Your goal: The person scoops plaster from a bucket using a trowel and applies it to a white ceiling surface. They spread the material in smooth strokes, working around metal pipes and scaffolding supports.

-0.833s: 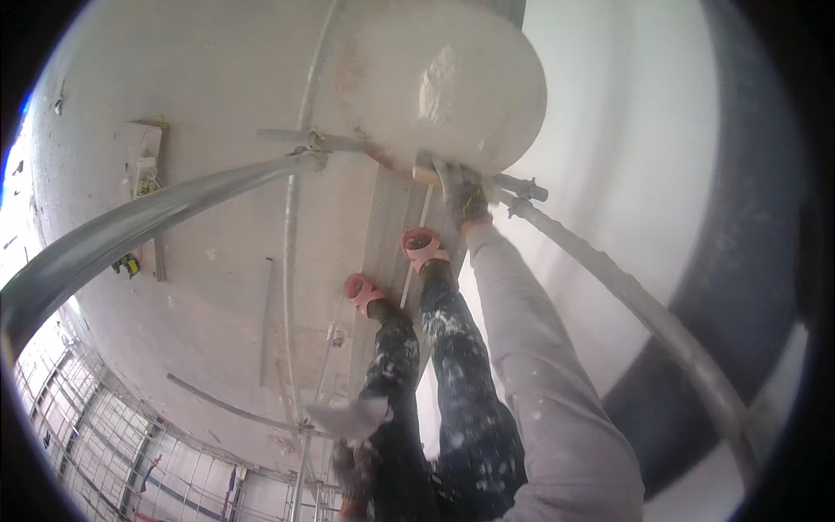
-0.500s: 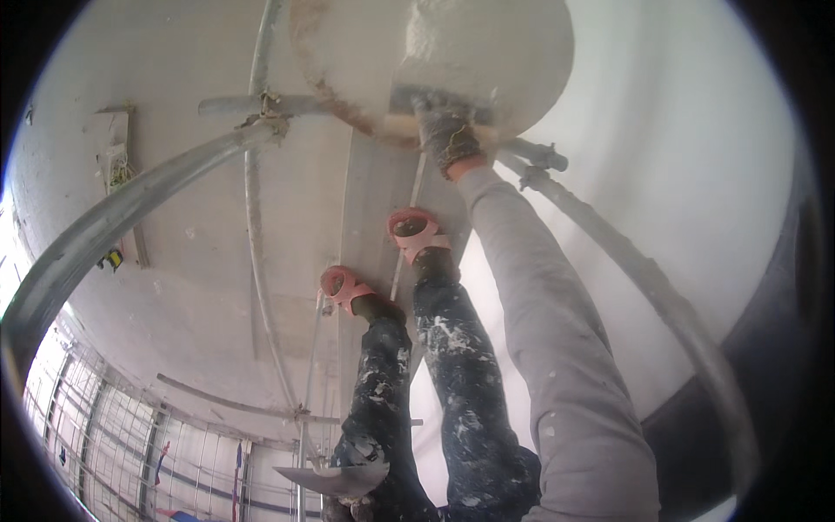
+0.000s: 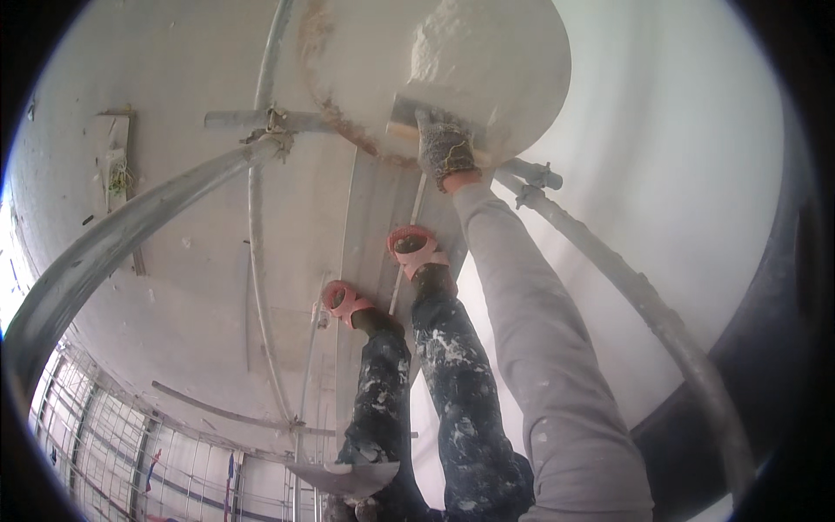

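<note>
The right hand (image 3: 445, 143), in a knit glove, reaches out to a big round tub (image 3: 532, 87). Its fingers are wrapped around a wide flat tool (image 3: 419, 106) with a pale wooden-looking edge. The tool is at the near side of a fat white lump of paste (image 3: 452, 43), and the paste sits in the tub. So the paste is not used up; I'd say there is plenty left to scoop. I can't tell if any is on the tool yet. The left hand (image 3: 364, 510) is low down, mostly hidden under a grey blade (image 3: 346, 478). Its fingers seem closed on it. I see no big blob on that blade, so I think filling it is left to do.
</note>
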Demonstrator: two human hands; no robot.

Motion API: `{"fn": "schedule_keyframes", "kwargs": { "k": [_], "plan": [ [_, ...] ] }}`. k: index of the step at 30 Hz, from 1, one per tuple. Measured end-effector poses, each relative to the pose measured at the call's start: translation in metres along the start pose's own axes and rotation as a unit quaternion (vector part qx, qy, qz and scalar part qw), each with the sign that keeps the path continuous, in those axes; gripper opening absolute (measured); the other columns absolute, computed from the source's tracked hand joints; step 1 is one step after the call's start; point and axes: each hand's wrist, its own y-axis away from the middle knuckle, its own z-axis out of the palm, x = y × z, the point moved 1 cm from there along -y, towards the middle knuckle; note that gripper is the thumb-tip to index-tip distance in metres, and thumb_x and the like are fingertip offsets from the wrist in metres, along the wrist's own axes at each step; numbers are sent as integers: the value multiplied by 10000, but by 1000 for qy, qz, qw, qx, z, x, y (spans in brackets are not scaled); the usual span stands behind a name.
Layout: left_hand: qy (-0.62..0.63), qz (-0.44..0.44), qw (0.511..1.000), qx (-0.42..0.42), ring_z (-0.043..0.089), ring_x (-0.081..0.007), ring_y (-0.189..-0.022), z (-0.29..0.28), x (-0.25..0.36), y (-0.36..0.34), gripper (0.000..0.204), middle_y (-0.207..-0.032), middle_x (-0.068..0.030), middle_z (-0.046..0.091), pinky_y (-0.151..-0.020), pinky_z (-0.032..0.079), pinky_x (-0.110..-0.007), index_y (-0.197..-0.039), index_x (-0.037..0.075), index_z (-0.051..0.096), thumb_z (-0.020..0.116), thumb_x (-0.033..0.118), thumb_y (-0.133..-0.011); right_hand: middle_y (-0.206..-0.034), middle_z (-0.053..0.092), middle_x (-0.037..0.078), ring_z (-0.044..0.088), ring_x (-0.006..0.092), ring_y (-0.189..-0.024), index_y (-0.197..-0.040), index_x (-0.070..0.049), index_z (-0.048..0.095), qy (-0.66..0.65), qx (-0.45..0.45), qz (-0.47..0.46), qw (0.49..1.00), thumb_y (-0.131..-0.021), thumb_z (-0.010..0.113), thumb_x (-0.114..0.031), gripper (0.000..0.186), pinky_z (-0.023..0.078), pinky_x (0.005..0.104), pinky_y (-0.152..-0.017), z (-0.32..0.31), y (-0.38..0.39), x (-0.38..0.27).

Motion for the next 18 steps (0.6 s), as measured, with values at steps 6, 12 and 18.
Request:
{"fn": "schedule_keyframes", "kwargs": {
  "k": [6,12,18],
  "plan": [
    [2,62,997,35,577,-338,-610,4,15,-3,371,-687,-157,605,-582,436,-512,-1122,-52,598,625,284,-965,-1033,733,201,702,390,-975,-1160,-2,672,-151,-258,59,952,-813,749,-257,437,546,424,-888,-36,-4,54],
    [47,-31,998,-15,614,-328,-644,3,13,-8,305,-706,-134,634,-612,492,-468,-1086,-31,617,652,242,-953,-992,726,239,716,358,-975,-1133,52,669,-395,-208,209,870,-797,808,-312,515,550,431,-840,-22,-13,131],
    [-212,197,957,12,642,-356,-842,18,-28,8,267,-937,-196,650,-721,524,-438,-1123,4,593,658,197,-951,-860,685,104,646,228,-755,-1105,52,657,-448,-125,227,856,-803,824,-284,482,529,377,-717,-78,-12,127]
  ]
}}
